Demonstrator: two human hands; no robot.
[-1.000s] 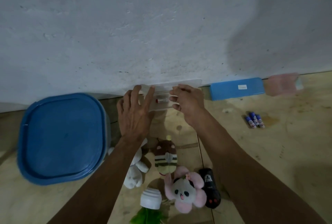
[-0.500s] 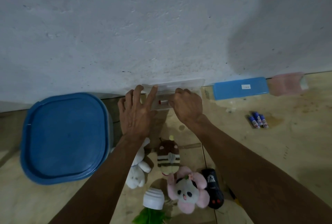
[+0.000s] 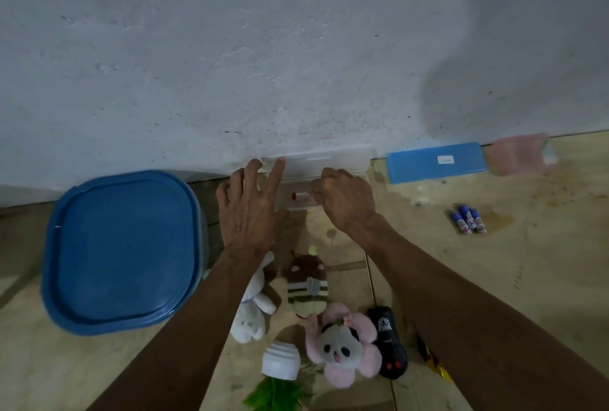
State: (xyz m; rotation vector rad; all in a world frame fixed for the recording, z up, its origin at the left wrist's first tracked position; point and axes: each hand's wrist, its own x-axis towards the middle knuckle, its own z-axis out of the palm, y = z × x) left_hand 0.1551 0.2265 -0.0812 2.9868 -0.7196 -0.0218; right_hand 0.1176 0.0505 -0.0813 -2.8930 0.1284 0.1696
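Observation:
A clear plastic case [image 3: 329, 161] lies open on the floor against the white wall, its lid leaning back. My left hand [image 3: 250, 206] rests flat with straight fingers on the case's left end. My right hand [image 3: 344, 203] has its fingers curled down into the tray and pinches a small clear item with a red tip [image 3: 298, 195]. The fingertips of my right hand are hidden behind its knuckles.
A blue-lidded bin [image 3: 122, 249] stands at the left. Along the wall lie a blue case [image 3: 435, 161] and a pink case [image 3: 520, 153]; three glue sticks [image 3: 468, 219] lie at the right. Plush toys [image 3: 308, 285], a white cap [image 3: 280, 361] and a black item [image 3: 389, 341] sit near me.
My right hand has curled further into the case's tray and moved slightly left. My left hand stays on the case's left end. The view has shifted a little.

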